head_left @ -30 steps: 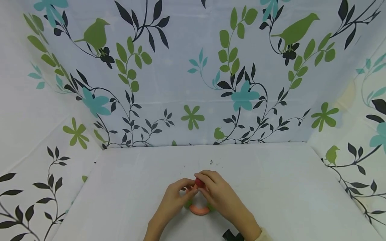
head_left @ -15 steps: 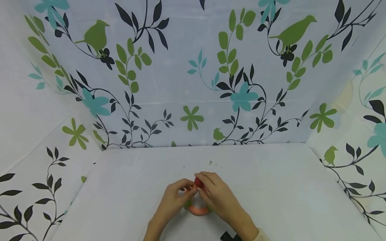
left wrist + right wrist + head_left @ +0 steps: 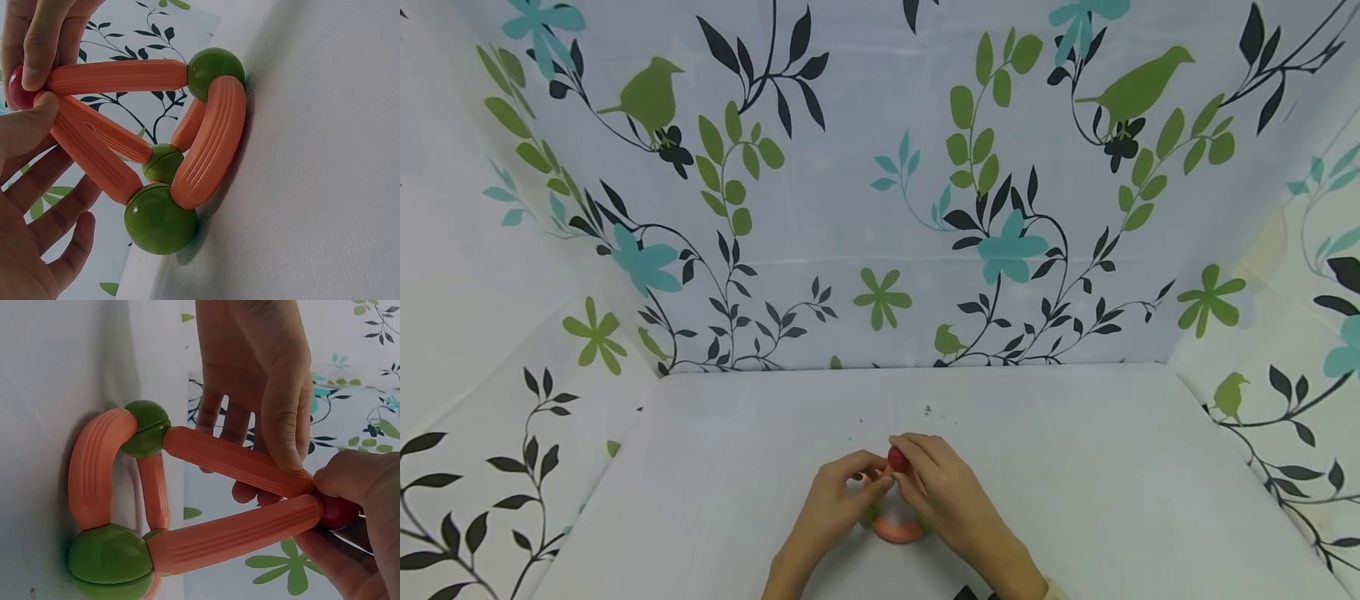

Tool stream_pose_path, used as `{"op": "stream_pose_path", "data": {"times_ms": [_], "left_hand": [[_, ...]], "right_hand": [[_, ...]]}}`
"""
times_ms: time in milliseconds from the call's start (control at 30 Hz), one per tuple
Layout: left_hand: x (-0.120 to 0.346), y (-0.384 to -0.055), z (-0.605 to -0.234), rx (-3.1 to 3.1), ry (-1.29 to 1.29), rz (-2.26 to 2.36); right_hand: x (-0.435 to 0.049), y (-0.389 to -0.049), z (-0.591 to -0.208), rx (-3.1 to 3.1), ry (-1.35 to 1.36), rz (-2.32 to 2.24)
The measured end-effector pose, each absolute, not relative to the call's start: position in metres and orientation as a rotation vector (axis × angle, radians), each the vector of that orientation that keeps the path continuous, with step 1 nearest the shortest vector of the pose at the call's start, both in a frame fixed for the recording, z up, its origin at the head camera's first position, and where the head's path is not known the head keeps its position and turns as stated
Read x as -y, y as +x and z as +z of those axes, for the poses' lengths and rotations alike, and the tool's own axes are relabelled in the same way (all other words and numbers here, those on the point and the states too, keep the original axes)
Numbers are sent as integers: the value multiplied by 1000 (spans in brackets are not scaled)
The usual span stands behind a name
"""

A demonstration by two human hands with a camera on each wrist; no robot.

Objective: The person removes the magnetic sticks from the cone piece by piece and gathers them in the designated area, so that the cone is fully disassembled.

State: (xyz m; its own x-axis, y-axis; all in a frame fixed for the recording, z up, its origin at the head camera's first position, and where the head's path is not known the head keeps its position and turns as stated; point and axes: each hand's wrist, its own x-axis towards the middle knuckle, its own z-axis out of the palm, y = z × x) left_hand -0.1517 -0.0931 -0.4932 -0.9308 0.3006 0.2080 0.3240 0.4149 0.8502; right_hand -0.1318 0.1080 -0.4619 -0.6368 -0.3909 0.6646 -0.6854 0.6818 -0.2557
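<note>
An orange and green toy frame stands on the white table, three ridged orange rods (image 3: 119, 76) rising from green balls (image 3: 160, 219) to one red ball (image 3: 338, 512) at the top. Curved orange pieces (image 3: 897, 530) join the green balls low down. My right hand (image 3: 951, 496) pinches the red ball between thumb and fingers. With thumb and fingertips, my left hand (image 3: 838, 498) pinches the upper end of an orange rod (image 3: 237, 464), just below the red ball. Its other fingers (image 3: 47, 187) spread away from the frame. From above, the hands cover much of the frame.
The white tabletop (image 3: 760, 433) spreads around the frame. A patterned cloth (image 3: 820, 183) with birds and leaves hangs behind and along both sides. Part of a black object (image 3: 967, 593) shows at the lower edge, near the right forearm.
Both hands keep their places at the top of the frame, with only slight finger shifts. The head view has tilted a little, so less of the black object shows.
</note>
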Motion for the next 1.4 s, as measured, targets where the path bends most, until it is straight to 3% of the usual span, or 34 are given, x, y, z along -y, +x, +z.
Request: {"op": "stream_pose_path", "data": {"times_ms": [1400], "left_hand": [[92,-152,-494,2608,-592,-1523]], "right_hand": [[-109,-129,-457,2356,845,675]]}}
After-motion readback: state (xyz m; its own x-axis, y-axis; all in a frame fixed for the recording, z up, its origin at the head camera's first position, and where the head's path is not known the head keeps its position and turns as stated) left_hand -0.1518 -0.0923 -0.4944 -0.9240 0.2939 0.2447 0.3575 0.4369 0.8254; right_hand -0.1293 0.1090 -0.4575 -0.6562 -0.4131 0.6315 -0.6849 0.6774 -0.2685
